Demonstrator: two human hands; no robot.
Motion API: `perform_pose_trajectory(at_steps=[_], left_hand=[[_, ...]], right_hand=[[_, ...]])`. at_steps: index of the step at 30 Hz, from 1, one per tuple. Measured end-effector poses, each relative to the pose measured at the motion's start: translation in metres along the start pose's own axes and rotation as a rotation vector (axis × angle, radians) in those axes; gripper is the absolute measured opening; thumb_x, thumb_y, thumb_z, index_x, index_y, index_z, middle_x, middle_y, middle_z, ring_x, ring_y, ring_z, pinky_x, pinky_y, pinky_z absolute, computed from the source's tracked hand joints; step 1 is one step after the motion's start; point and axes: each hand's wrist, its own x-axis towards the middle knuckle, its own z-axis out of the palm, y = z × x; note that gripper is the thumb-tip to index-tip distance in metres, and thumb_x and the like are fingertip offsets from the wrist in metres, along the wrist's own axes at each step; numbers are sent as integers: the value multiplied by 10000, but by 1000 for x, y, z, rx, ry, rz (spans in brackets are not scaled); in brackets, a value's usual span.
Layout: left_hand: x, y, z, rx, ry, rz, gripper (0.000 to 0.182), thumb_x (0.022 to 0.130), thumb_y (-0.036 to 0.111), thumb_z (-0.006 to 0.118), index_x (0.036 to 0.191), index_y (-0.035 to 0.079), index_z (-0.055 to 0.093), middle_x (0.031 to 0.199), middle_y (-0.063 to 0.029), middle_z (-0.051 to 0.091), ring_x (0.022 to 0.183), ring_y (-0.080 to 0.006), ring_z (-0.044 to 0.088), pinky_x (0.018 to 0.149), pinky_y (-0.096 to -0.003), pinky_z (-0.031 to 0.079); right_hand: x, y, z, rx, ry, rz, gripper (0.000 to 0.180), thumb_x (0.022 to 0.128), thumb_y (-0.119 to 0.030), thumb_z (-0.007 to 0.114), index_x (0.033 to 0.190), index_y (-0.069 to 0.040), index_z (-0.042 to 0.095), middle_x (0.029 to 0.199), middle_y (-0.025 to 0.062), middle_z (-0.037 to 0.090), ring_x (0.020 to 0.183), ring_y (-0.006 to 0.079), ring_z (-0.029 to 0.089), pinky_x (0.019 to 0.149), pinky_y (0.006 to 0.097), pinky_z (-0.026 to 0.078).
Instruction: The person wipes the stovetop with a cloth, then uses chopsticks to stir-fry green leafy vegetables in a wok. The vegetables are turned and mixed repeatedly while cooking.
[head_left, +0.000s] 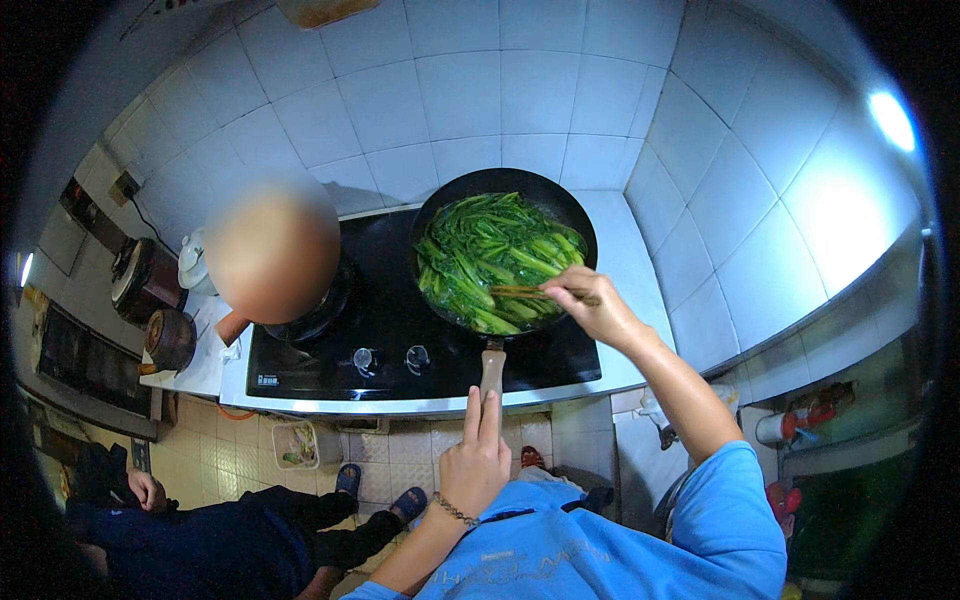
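Note:
A black frying pan (590, 225) stands on the right side of the black glass cooktop (390, 300). Long leafy greens (495, 247) fill it, lying in some liquid. My right hand (592, 300) holds wooden chopsticks (517, 291), whose tips are among the greens near the pan's front. My left hand (476, 465), with a beaded bracelet at the wrist, is on the pan's beige handle (492, 367); two fingers lie extended along it. How firmly it grips is hidden.
A blurred round shape (274, 255) covers the left burner. Left of it are a white lidded pot (195, 262), a dark cooker (148, 281) and a brown clay pot (171, 340). Another person (202, 532) stands at the lower left. A plastic bin (300, 444) sits on the floor.

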Motion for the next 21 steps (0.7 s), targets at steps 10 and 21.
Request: perform_pose_trajectory(at_steps=[10, 21], left_hand=[[-1, 1, -1, 7, -13, -10, 647, 786, 112, 586, 1394, 9, 392, 1416, -266, 399, 557, -314, 646, 442, -359, 531], [-3, 3, -6, 30, -63, -69, 670, 781, 113, 602, 1413, 41, 389, 1436, -218, 405, 606, -326, 659, 480, -375, 542]], right_hand=[[38, -32, -23, -73, 36, 109, 233, 911, -220, 640, 930, 6, 694, 802, 155, 659, 710, 201, 633, 630, 345, 499], [37, -12, 7, -89, -184, 94, 267, 915, -223, 634, 968, 31, 697, 843, 175, 684, 759, 257, 674, 677, 353, 518]])
